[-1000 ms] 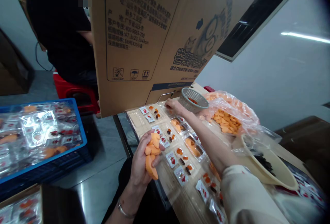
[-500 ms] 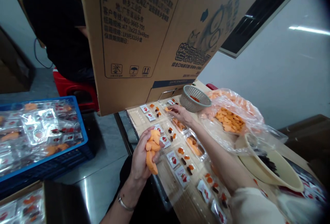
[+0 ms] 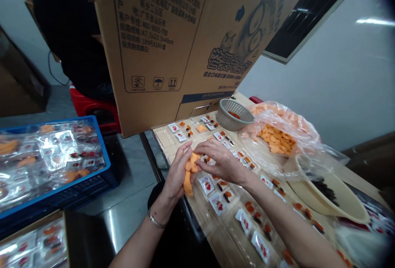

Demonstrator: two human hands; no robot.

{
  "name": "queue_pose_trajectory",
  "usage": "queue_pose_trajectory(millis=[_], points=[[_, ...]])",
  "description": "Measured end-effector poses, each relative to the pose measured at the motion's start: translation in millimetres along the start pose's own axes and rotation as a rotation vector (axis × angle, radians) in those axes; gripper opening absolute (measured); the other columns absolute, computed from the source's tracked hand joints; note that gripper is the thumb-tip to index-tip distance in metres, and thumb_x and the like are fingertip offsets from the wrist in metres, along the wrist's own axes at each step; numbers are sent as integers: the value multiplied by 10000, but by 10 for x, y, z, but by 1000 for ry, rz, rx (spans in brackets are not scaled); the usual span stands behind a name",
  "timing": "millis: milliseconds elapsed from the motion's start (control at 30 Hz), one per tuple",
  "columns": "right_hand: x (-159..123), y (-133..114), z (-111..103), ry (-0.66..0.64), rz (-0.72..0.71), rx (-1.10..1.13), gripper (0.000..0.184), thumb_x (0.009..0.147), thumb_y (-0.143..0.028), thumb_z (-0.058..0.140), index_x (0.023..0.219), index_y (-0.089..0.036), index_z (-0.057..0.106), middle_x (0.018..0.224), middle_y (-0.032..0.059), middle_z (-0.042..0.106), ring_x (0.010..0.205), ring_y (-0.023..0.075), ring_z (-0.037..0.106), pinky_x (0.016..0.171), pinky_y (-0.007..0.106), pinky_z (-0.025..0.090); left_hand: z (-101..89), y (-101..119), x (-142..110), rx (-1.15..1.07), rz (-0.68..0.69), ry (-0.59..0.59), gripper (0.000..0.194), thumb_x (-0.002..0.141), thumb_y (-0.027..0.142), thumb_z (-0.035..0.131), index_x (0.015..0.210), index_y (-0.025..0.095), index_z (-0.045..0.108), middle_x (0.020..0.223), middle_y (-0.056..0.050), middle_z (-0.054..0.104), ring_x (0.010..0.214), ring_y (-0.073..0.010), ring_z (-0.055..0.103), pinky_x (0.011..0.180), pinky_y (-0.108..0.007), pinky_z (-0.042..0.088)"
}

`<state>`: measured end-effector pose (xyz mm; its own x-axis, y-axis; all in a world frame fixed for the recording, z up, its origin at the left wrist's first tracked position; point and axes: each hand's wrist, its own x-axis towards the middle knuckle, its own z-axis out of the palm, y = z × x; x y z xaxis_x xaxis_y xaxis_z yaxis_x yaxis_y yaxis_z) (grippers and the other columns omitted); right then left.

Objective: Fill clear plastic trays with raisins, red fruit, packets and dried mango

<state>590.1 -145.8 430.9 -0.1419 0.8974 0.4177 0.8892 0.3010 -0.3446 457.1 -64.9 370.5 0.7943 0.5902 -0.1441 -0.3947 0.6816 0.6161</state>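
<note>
Centrally: L hand (image 3: 177, 173) gripping dried mango slices (image 3: 189, 170); R hand (image 3: 220, 161) half-open, fingers on top.
Nr. both hands: clear sachets (image 3: 215, 203) on wooden table (image 3: 222, 247).

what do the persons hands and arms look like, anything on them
The left hand and right hand are bare, with no gloves. The left forearm and right forearm are bare too, with no sleeve in view. A thin silver bracelet circles the left wrist; nothing shows on the right wrist.
</note>
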Motion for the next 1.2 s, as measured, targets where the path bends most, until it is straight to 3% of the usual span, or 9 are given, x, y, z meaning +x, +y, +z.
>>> queue_pose_trajectory(millis=[100, 200, 267, 367, 467, 667, 800, 1000, 1200], points=[[-16, 51, -14, 85, 110, 99, 126, 870, -271, 646, 983, -227, 680, 964, 59, 704, 917, 220, 635, 861, 406, 504, 16, 35, 15, -73, -84, -44, 435, 882, 320, 597, 1287, 176, 532, 762, -18, 635, 474, -74, 541, 367, -135, 341], [-52, 184, -32, 179, 366, 353, 203, 829, -399, 697, 925, -221, 704, 963, 55, 704, 826, 196, 647, 760, 352, 539, 28, 77, 10, -150, -148, -69, 442, 891, 318, 573, 1294, 149, 507, 721, -19, 618, 419, -60, 497, 319, -120, 258], [-78, 283, -45, 201, 492, 529, 301, 772, -463, 744, 932, -211, 712, 926, 53, 705, 794, 191, 654, 724, 332, 551, 40, 80, 6, -159, -122, -63, 438, 868, 310, 610, 1268, 155, 520, 762, -27, 636, 416, -51, 496, 316, -118, 255], [-85, 342, -72, 133, 541, 663, 364, 731, -472, 775, 978, -210, 719, 954, 51, 710, 880, 207, 665, 800, 348, 555, 54, 35, 26, -85, -41, -50, 441, 834, 329, 670, 1225, 175, 540, 741, -11, 641, 410, -54, 497, 321, -123, 283], [-52, 239, -99, 71, 518, 594, 301, 795, -448, 715, 999, -228, 727, 1047, 52, 703, 960, 211, 651, 852, 358, 536, 60, -30, 68, 12, 41, -16, 437, 818, 354, 702, 1194, 179, 566, 616, 26, 596, 380, -55, 469, 331, -125, 303], [40, 116, -91, 73, 374, 109, 196, 815, -253, 653, 1000, -211, 703, 916, 36, 687, 766, 168, 598, 742, 316, 498, 58, -79, 118, 33, 38, -7, 438, 806, 346, 716, 1192, 184, 587, 646, 17, 612, 381, -60, 477, 323, -134, 303], [181, 695, -98, 175, 349, -6, 233, 827, -233, 577, 1032, -179, 675, 989, 66, 671, 828, 184, 602, 765, 314, 492, -10, -7, 57, -129, -32, -17, 375, 794, 285, 702, 1135, 177, 589, 938, -46, 643, 500, -66, 555, 294, -111, 279], [518, 1827, 126, 175, 560, -50, 289, 768, -154, 546, 1034, -135, 659, 994, 92, 677, 834, 187, 605, 804, 325, 495, -98, 87, -123, -281, -11, 2, 240, 839, 233, 614, 1068, 163, 624, 915, -43, 632, 475, -43, 484, 270, -92, 256], [626, 2269, 406, 96, 537, -123, 180, 717, -84, 566, 826, -146, 694, 839, 57, 695, 772, 184, 600, 779, 319, 486, -171, 2, -64, -313, -14, -12, 240, 833, 246, 635, 1059, 162, 626, 908, -42, 622, 479, -42, 478, 264, -84, 254]])
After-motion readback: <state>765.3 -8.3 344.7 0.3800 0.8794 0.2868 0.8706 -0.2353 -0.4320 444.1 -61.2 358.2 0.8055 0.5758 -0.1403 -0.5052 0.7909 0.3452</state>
